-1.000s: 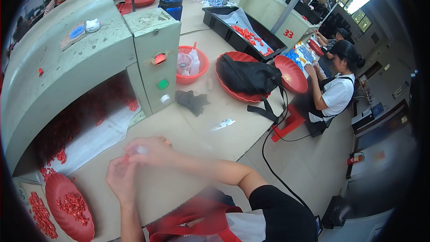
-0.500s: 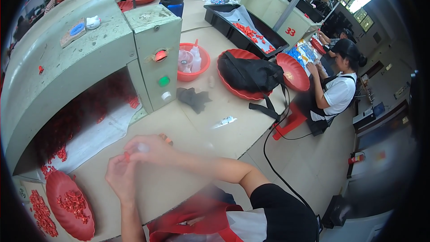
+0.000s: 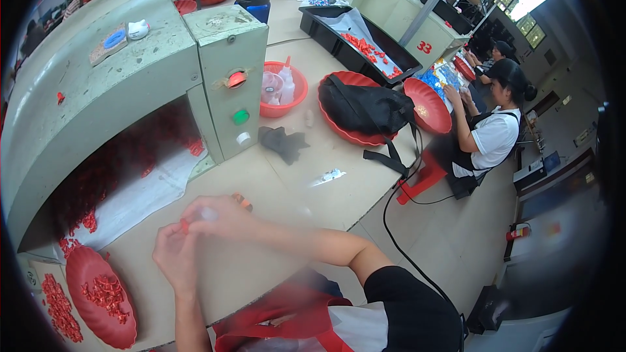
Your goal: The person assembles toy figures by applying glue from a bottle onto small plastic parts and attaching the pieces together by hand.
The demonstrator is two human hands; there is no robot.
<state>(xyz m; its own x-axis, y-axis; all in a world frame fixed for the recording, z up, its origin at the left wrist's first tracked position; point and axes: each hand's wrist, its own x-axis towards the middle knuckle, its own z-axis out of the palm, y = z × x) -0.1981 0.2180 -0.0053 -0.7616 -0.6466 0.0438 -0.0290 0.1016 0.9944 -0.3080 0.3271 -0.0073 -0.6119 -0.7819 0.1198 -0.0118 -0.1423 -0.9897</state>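
Over the near table, my left hand (image 3: 173, 257) is closed with its fingertips pinching a small red piece (image 3: 185, 226). My right hand (image 3: 228, 218) meets it there, fingers curled around a small pale translucent thing (image 3: 207, 213) too blurred to name. Both sets of fingertips come together at the red piece. Left of my left hand, a scalloped red dish (image 3: 78, 274) holds a heap of small red pieces (image 3: 106, 296). More red pieces (image 3: 60, 306) lie spread beyond the dish's left side. Just behind my right hand is a small orange-brown object (image 3: 242, 202).
A pale green machine (image 3: 225, 45) with a curved hood stands at left, white cloth (image 3: 147, 205) and red pieces in its opening. Farther back are a red basket (image 3: 298, 94) with bottles, a dark cloth (image 3: 283, 145), a black bag (image 3: 365, 104) and a black tray (image 3: 332, 42). A co-worker (image 3: 499, 124) sits at right.
My hands stay almost in place, still fingertip to fingertip at the red piece. The view has shifted very slightly. The co-worker at right has raised their hands a little.
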